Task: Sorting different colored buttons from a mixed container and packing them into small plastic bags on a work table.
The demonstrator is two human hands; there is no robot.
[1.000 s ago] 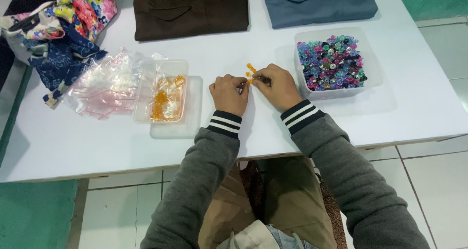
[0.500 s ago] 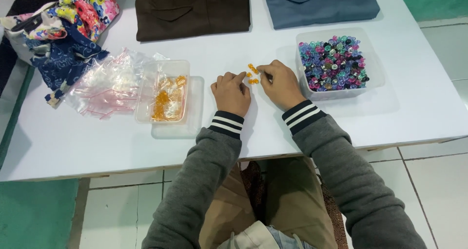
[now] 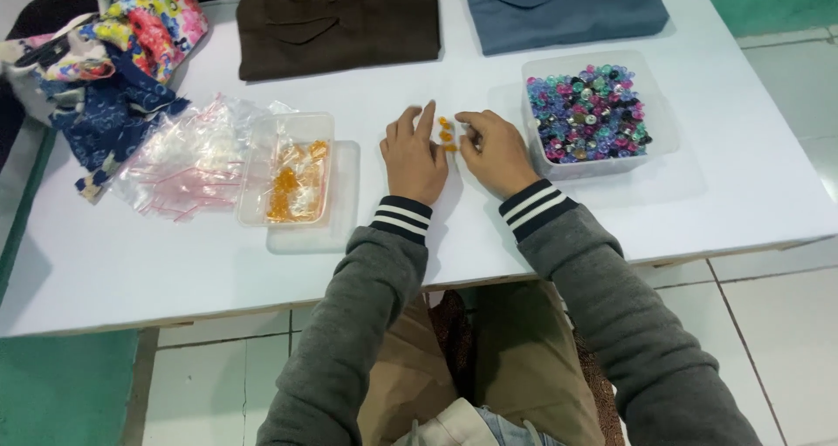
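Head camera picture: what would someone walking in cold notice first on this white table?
Probably the clear tub of many-coloured beads at the right of the white table. Next, the left hand and right hand at the middle, fingertips closing on a few small orange pieces between them. To the left stands a clear tray of orange pieces beside a heap of small clear bags.

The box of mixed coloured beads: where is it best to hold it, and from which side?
Hold the box of mixed coloured beads by its two long rims, from above. It stands open and full, so it must stay level. The right hand lies nearest.
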